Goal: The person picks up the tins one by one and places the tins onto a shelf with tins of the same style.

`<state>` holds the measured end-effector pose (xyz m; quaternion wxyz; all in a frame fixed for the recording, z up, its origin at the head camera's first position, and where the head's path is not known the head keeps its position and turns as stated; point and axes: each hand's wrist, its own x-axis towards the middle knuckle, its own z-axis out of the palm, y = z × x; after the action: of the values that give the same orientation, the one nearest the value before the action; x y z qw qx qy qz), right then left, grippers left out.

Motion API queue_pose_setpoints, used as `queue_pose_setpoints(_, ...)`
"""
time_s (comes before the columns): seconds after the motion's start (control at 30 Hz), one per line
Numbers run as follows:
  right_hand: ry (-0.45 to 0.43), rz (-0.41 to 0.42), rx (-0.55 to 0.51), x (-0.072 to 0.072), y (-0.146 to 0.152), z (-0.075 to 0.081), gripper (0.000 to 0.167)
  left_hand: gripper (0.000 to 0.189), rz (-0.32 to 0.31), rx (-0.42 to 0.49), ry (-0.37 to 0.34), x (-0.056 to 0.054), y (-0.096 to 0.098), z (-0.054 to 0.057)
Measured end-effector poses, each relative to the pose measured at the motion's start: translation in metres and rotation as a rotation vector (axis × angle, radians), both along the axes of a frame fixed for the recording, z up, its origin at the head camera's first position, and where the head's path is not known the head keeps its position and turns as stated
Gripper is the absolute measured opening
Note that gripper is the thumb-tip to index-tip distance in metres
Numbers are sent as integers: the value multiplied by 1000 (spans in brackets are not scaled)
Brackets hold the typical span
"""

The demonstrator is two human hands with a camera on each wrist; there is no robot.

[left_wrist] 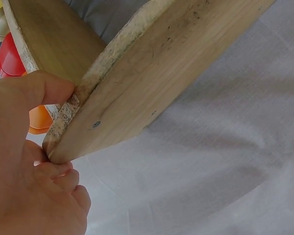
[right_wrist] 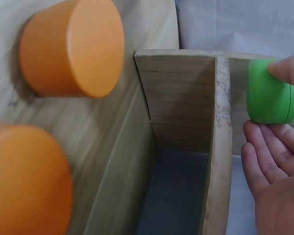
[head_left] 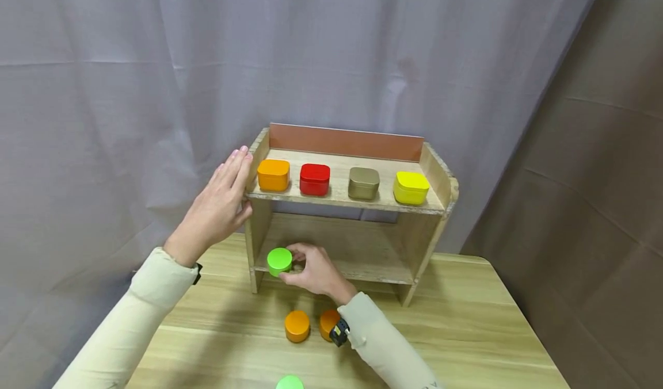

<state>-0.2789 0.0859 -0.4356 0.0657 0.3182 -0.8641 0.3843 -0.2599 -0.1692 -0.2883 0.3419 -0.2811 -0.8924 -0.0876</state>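
Note:
A two-tier wooden shelf (head_left: 336, 202) stands on the table against a curtain. At its upper left side panel, my left hand (head_left: 216, 208) holds the edge, with the thumb and fingertips on the wood in the left wrist view. My right hand (head_left: 318, 271) pinches a round green lidded box (head_left: 279, 260) between thumb and fingers at the left end of the lower tier. In the right wrist view the green box (right_wrist: 269, 93) is beside the lower board's front edge; whether it rests on the board I cannot tell.
Along the top tier sit an orange box (head_left: 273, 175), a red box (head_left: 314, 179), a bronze box (head_left: 364, 183) and a yellow box (head_left: 411, 187). On the table are two round orange boxes (head_left: 297, 326), one partly behind my right wrist, and another green box (head_left: 289, 382).

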Motion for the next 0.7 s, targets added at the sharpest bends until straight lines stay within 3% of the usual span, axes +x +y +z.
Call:
queue_pose_setpoints(0.37, -27, -116, -23, -6, -20, 0, 52, 93, 4, 0, 18, 0, 1, -1)
queue_pose_setpoints(0.7, -22, -145, -69, -14, -29, -7, 49, 92, 4, 0, 4, 1, 1, 0)
